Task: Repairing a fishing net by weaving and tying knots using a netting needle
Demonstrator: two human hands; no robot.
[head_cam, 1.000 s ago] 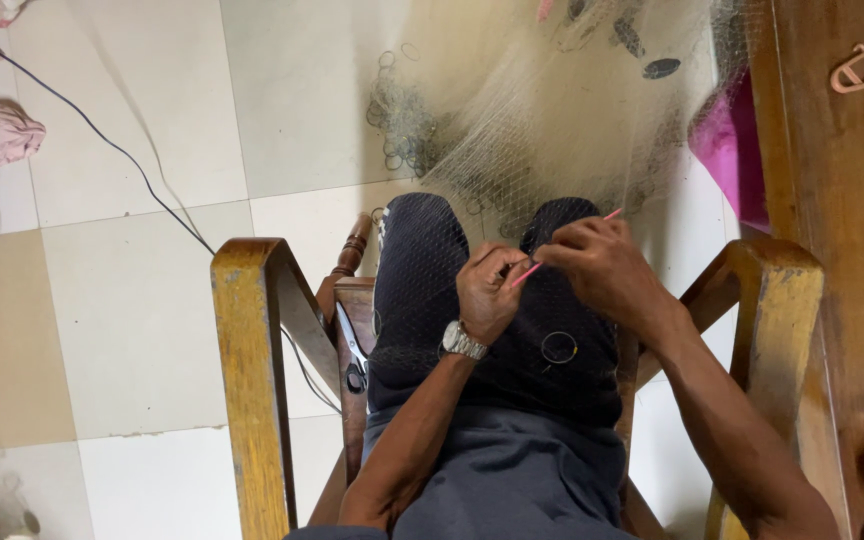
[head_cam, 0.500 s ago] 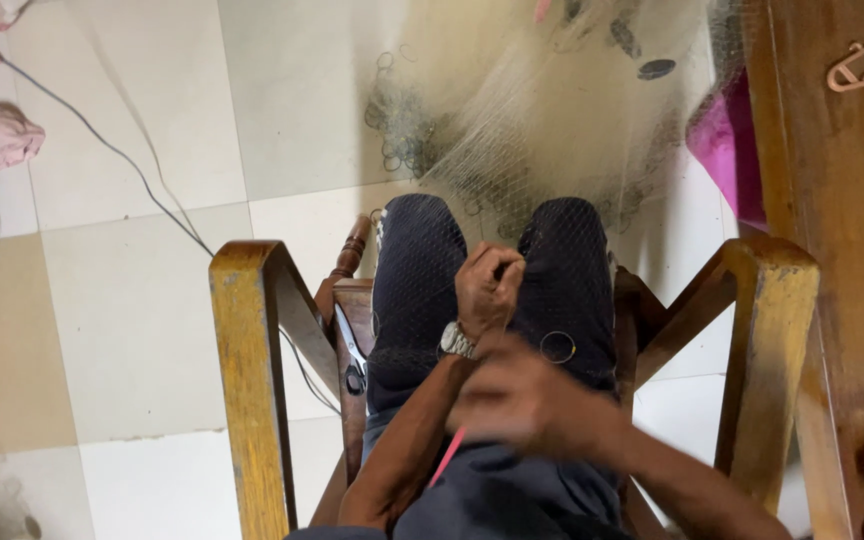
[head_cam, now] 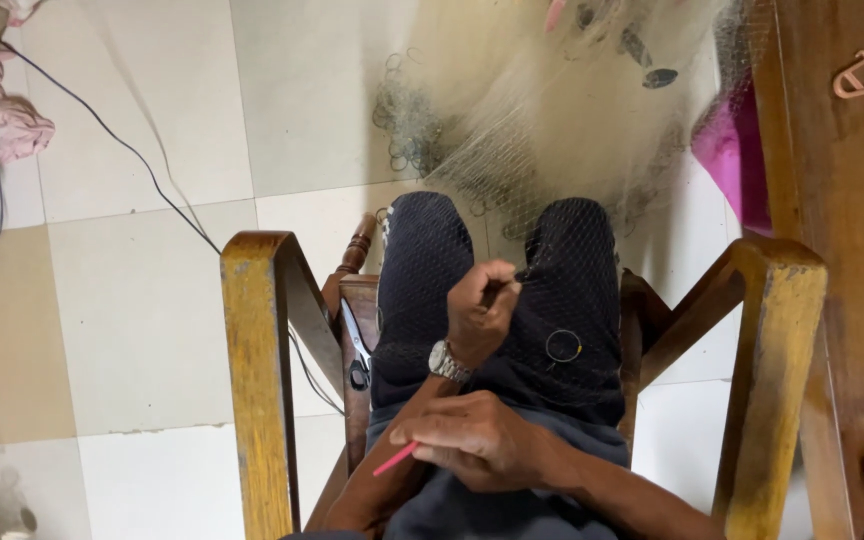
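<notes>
Pale, fine-meshed fishing net (head_cam: 552, 110) lay heaped on the tiled floor (head_cam: 132, 300) ahead and ran back over the seated person's dark-clad knees. The left hand (head_cam: 480, 312), a metal wristwatch (head_cam: 447, 361) on its wrist, rested between the knees with its fingers (head_cam: 497, 290) pinched shut on the mesh. The right hand (head_cam: 477, 440) sat nearer the body, low over the lap, fingers closed around a thin pink netting needle (head_cam: 395, 459) whose tip pointed left; its far end was hidden in the fist. A small ring (head_cam: 564, 346), probably a net fitting, lay on the right thigh. Wooden chair arms (head_cam: 252, 370) flanked both legs, and scissors (head_cam: 356, 350) rested on the seat by the left leg.
</notes>
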